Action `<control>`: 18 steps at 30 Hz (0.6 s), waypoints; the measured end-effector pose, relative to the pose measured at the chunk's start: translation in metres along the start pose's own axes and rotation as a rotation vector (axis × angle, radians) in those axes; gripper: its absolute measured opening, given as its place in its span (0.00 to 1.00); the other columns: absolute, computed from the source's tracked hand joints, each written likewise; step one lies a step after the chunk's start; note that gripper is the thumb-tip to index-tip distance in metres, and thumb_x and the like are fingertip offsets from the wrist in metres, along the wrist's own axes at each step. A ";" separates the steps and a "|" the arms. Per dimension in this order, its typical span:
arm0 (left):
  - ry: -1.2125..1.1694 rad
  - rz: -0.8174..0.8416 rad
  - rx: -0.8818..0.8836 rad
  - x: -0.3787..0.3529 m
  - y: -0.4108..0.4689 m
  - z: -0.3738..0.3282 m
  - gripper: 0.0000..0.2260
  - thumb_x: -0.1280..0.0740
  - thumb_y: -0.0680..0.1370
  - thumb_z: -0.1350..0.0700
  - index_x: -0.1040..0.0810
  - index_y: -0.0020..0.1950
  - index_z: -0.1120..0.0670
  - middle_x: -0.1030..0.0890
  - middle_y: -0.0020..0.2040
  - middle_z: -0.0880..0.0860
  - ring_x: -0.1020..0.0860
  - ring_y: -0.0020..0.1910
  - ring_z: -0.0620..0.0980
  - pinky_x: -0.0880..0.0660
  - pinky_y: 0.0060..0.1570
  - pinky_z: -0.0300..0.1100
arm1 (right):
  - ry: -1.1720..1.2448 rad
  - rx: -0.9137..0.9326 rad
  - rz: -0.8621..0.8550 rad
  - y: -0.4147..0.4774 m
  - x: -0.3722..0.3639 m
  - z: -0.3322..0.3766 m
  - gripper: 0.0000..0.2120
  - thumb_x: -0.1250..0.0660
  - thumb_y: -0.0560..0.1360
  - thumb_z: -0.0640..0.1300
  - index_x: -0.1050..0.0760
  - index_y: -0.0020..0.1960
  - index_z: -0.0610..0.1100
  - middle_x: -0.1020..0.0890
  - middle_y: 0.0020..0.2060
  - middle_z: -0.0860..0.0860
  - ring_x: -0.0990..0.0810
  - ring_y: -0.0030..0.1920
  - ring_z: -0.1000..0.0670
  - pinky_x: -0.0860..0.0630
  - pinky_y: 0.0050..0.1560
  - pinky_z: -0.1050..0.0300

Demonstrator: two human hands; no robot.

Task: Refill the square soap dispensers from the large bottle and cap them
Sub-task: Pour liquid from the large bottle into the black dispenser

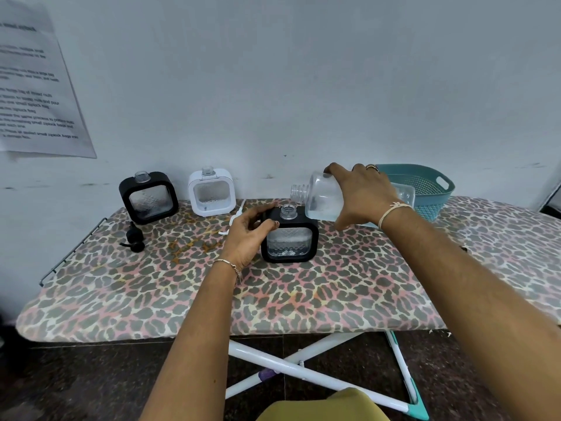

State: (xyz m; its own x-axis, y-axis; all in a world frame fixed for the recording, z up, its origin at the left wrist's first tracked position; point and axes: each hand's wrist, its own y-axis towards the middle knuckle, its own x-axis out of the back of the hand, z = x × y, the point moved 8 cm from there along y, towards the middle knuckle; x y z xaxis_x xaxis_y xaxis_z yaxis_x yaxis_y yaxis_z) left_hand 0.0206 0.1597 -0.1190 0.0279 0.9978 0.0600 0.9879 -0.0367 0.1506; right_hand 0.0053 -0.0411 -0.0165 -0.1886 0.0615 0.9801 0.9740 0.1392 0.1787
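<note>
The right hand (361, 196) is wrapped around the large bottle (326, 197), tipped almost flat with its open neck pointing left, just above and to the right of the near black dispenser (290, 235). That tilt looks meant to bring the mouth over the dispenser's open neck; no stream is visible. The left hand (247, 230) grips the dispenser's upper left corner, fingers curled over the frame, most likely bracing it against tipping on the soft leopard-print ironing board (303, 293). The dispenser stands upright mid-board, uncapped, its clear patterned window showing liquid part way up. The bottle is clear plastic with only a little clear liquid pooled along its lower side. Far left, a second black dispenser (148, 197) and a white dispenser (211, 191) wait against the wall, both uncapped. A black pump cap (134, 237) lies in front of them, and a white pump (235, 218) just behind the left hand.
</note>
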 end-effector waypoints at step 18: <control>0.028 -0.017 0.043 -0.002 -0.001 0.003 0.15 0.34 0.76 0.61 0.23 0.63 0.53 0.19 0.56 0.53 0.21 0.56 0.51 0.22 0.56 0.48 | 0.938 -0.203 -0.280 0.001 -0.033 -0.042 0.42 0.19 0.60 0.48 0.38 0.67 0.50 0.26 0.52 0.52 0.25 0.50 0.50 0.30 0.46 0.58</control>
State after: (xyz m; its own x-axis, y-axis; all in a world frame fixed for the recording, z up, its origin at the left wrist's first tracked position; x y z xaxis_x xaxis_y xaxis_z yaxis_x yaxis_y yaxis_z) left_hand 0.0203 0.1580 -0.1220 0.0074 0.9963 0.0856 0.9939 -0.0168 0.1094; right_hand 0.0174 -0.0846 -0.0452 -0.3241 -0.7653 0.5562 0.9292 -0.1471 0.3391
